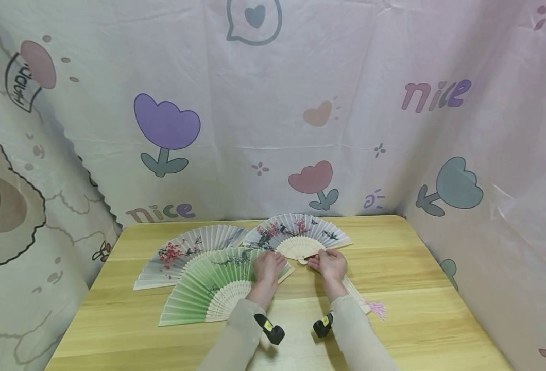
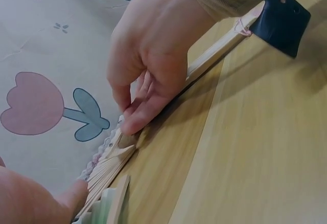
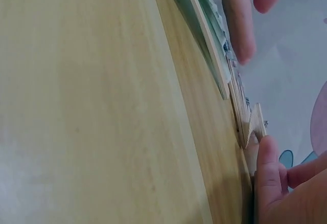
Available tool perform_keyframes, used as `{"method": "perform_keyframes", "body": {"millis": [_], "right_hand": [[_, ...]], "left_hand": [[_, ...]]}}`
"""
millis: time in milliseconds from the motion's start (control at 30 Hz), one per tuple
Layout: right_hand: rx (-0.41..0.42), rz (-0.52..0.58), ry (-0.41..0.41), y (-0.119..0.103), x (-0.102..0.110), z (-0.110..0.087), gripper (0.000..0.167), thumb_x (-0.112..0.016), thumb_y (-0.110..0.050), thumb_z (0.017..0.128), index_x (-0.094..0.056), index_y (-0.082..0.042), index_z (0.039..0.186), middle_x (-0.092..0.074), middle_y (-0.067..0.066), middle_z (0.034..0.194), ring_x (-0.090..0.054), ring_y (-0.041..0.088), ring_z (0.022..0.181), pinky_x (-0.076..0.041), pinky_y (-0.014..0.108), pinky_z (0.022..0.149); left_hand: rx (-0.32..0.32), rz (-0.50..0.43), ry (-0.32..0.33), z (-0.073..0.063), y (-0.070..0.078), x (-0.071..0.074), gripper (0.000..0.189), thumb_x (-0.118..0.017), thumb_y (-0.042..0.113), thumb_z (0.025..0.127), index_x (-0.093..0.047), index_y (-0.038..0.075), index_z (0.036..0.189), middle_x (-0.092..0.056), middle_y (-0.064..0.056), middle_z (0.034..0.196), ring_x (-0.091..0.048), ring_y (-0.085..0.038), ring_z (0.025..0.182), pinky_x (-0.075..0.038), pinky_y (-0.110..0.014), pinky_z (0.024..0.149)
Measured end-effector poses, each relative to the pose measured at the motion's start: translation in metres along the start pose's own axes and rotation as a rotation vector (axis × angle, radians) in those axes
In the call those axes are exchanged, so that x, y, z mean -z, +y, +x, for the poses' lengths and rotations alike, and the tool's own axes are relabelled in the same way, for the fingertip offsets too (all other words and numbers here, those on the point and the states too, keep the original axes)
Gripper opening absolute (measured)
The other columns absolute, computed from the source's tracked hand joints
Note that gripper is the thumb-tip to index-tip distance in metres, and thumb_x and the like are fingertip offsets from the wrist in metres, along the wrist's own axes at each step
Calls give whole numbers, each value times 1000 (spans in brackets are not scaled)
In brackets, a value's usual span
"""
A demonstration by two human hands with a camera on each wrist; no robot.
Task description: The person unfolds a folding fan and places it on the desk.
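Three spread folding fans lie on the wooden table. At the back is a white floral fan (image 1: 296, 232), its pale ribs meeting near my right hand (image 1: 330, 264). My right thumb and fingers pinch this fan by its pivot end, seen closer in the left wrist view, where the ribs (image 2: 110, 170) bunch together. My left hand (image 1: 267, 268) is over the right part of the green fan (image 1: 199, 288), its fingers extended near the floral fan's ribs; in the right wrist view the left fingers (image 3: 240, 29) look straight. Behind the green fan, a grey fan with red blossoms (image 1: 171, 252) is partly covered.
A folded fan (image 1: 354, 291) with a pink tassel (image 1: 377, 310) lies beside my right wrist, partly hidden by it. Printed cloth (image 1: 254, 103) hangs behind the table (image 1: 421, 309) and along both sides. Each wrist wears a black camera mount (image 1: 273, 332).
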State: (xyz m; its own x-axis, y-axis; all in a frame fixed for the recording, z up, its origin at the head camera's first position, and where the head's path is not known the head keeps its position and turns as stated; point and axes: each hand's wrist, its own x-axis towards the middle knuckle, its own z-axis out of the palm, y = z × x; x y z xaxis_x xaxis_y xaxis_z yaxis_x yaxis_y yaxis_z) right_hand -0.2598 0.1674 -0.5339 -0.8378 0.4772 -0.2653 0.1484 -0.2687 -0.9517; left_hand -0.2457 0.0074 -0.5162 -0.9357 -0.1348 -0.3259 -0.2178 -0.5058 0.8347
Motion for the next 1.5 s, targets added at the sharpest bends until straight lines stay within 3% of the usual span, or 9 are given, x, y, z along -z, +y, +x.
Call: {"method": "perform_keyframes", "body": {"millis": [233, 500, 633, 733, 867, 1100, 1267, 1433, 1500], "right_hand": [[31, -72, -1, -7, 8, -1, 33, -56, 0, 103, -51, 16, 132, -73, 16, 84, -73, 14, 58, -70, 31, 61], [103, -149, 13, -16, 22, 0, 19, -59, 2, 95, -63, 13, 110, -76, 19, 79, -71, 12, 55, -68, 29, 53], [188, -328, 24, -19, 33, 1, 20, -62, -2, 92, -71, 10, 106, -76, 10, 74, -67, 9, 54, -63, 21, 50], [282, -523, 44, -23, 43, 0, 19, -66, -8, 90, -76, 4, 101, -75, 6, 75, -63, 7, 61, -55, 16, 56], [363, -704, 23, -26, 54, -3, 20, -67, -12, 90, -78, 2, 99, -78, 15, 87, -69, 17, 75, -54, 22, 67], [434, -807, -14, -25, 68, -7, 19, -65, -7, 90, -78, 5, 100, -78, 20, 91, -73, 27, 80, -59, 28, 67], [441, -859, -45, -26, 79, -10, 22, -64, -6, 92, -76, 8, 105, -78, 23, 97, -75, 35, 87, -67, 40, 73], [453, -938, -73, -26, 85, -12, 24, -65, -8, 95, -75, 10, 107, -78, 25, 99, -75, 39, 91, -67, 49, 79], [466, -969, -79, -25, 86, -12, 24, -66, -8, 95, -76, 11, 106, -78, 25, 98, -75, 39, 91, -67, 50, 81]], "left_hand": [[-55, 120, -19, -1, 2, 5, 46, -42, 4, 108, -41, -18, 148, -55, -46, 136, -60, -56, 128, -59, -54, 109], [-256, 479, -133, -11, -3, -4, 32, -56, 3, 101, -64, -12, 128, -73, -34, 114, -75, -45, 102, -70, -40, 84], [-404, 698, -182, -15, -6, -12, 26, -61, 3, 96, -73, -4, 118, -78, -21, 101, -75, -33, 89, -66, -34, 77], [-486, 821, -239, -20, -10, -18, 22, -64, 4, 95, -76, -2, 113, -78, -15, 97, -73, -26, 88, -64, -37, 78], [-526, 917, -322, -25, -18, -27, 22, -66, 4, 95, -76, -3, 112, -78, -14, 96, -73, -26, 87, -64, -33, 77], [-617, 1001, -425, -31, -37, -43, 24, -64, -1, 90, -77, -8, 109, -78, -15, 88, -72, -24, 78, -60, -23, 67], [-617, 1037, -432, -37, -50, -52, 25, -64, -3, 89, -75, -13, 110, -76, -16, 82, -64, -17, 68, -58, -22, 61], [-496, 1045, -348, -42, -59, -59, 26, -67, 0, 90, -74, -14, 111, -76, -17, 84, -66, -18, 70, -65, -31, 67], [-435, 1022, -315, -43, -62, -62, 17, -67, 2, 90, -75, -11, 98, -71, -12, 76, -60, -17, 64, -59, -30, 58]]}}
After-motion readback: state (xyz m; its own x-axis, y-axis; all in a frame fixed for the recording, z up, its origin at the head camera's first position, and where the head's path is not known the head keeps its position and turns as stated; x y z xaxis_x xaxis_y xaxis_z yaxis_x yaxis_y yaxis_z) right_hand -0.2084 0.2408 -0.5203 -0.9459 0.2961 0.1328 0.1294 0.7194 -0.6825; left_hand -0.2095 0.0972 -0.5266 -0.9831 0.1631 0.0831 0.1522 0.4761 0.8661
